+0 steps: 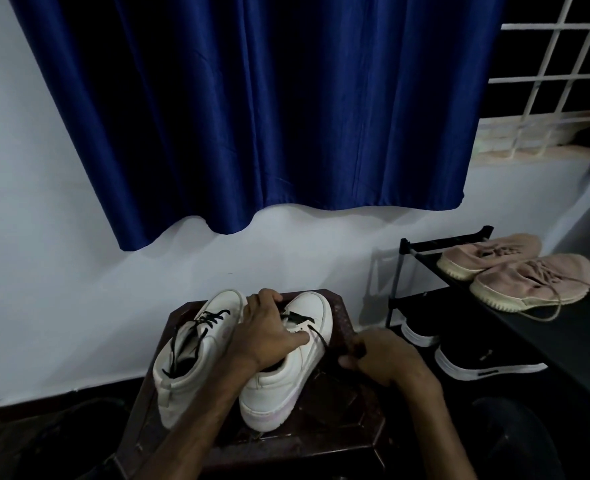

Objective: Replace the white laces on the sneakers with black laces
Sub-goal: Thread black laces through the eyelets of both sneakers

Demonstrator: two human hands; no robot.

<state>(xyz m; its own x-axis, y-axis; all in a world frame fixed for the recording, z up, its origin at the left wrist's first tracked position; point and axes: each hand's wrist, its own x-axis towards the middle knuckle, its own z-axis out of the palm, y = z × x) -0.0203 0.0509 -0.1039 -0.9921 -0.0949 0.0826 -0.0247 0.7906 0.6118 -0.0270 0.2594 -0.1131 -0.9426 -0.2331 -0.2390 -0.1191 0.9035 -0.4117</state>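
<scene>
Worktop [349, 427]: small dark brown table, near centre, standing against the white wall [44, 237].
Left sneaker [217, 337]: white, upright on the worktop's left half, toe pointing far, heel near. It sits just beside the other shoe.
Left sneaker's lace [210, 318]: black, crossed through the eyelets, with loose strands running down towards the heel opening.
Right sneaker [276, 393]: white, upright on the worktop's right half, toe far, partly covered by a hand.
Right sneaker's lace [321, 341]: black, leaves an eyelet on the shoe's right side and runs taut, near and rightwards, into the right hand.
Left hand [272, 327]: lies on top of the right sneaker, fingers curled over the tongue area and thumb pressed flat on the shoe's right side, holding it down.
Right hand [380, 358]: just right of the right sneaker, above the worktop's edge, fingers closed round the right sneaker's lace.
Shoe rack [407, 247]: black frame, right side, against the wall.
Pink sneakers [515, 271]: a pair on the rack's top shelf, pale soles, laces trailing.
Black sneakers [477, 358]: a pair with white soles on the shelf below.
Curtain [252, 116]: deep blue, hanging over the far wall.
Window grille [556, 64]: white bars, far right, dark behind.
</scene>
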